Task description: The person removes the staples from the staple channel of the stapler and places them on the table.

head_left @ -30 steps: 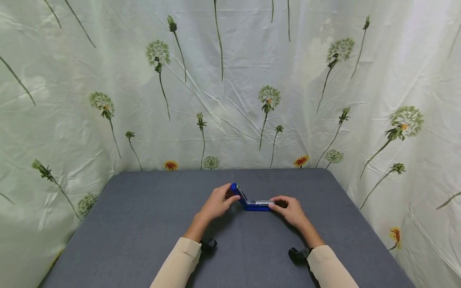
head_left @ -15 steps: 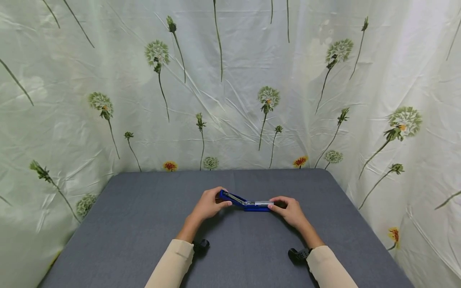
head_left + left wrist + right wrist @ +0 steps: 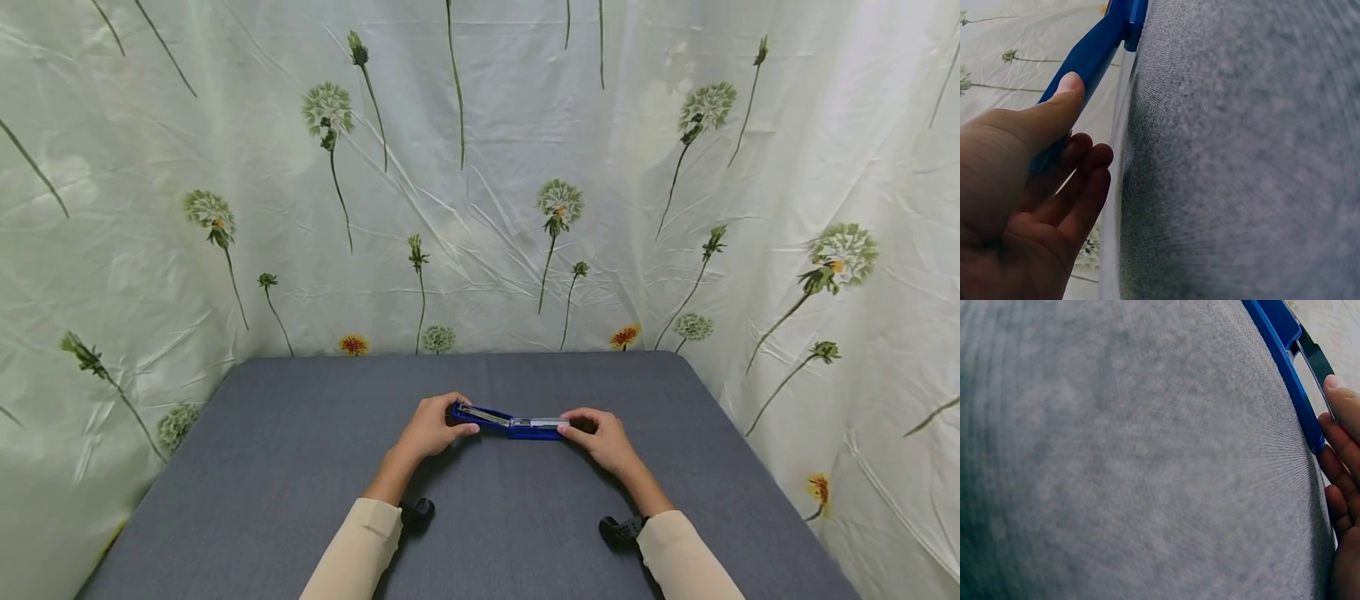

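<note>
A blue stapler is swung wide apart at its hinge, in the middle of the table in the head view. My left hand pinches the free end of its upper arm, which tilts up to the left; the thumb lies along its side in the left wrist view. At the other end my right hand pinches the metal staple channel, thumb against fingers. Below that channel runs the blue base, close to the cloth. The fingertips of both hands are partly hidden behind the stapler in the head view.
A grey cloth-covered table reaches back to a pale curtain printed with dandelions, which also hangs along both sides. A black wrist strap with a camera sits on each wrist, the left camera and the right camera.
My left hand has moved left and down with the stapler's upper arm, swinging it from steeply raised to nearly flat. The right hand and the base have stayed in place.
</note>
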A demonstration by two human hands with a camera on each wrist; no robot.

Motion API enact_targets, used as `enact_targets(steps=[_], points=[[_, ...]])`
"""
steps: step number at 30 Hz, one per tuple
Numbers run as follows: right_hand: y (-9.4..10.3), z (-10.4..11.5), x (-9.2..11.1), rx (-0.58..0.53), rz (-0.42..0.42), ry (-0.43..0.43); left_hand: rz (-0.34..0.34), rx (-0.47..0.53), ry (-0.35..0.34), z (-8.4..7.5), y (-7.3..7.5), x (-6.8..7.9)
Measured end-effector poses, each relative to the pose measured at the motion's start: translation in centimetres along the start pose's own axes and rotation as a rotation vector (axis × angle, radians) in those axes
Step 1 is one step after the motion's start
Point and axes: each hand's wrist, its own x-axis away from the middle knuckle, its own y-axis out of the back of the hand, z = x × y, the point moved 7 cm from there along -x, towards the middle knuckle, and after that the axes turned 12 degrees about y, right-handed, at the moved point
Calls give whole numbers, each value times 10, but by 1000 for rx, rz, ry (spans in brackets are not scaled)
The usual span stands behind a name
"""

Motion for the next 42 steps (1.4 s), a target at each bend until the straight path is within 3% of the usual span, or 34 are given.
enact_targets(steps=[4, 11, 22, 25, 30, 35, 42], points=[[0, 1, 0, -6, -5, 8, 9, -25, -3, -3, 0, 1], [-1, -1, -1, -19, -9, 15, -14, -135, -119, -26, 2, 7], [0, -3, -1, -26, -7, 4, -169, -177, -221, -70, -5, 7], [1, -3, -1, -25, -12, -3, -182, -170, -242, -84, -13, 6], [0, -3, -2, -30, -23, 4, -124, -144, -242, -99, -31, 3], [-1, -3, -1, -49, -24, 8, -115, -223, -208, -101, -51, 2], [-1, -1, 1, -50, -26, 14, -174, -336, -191, -102, -68, 9]])
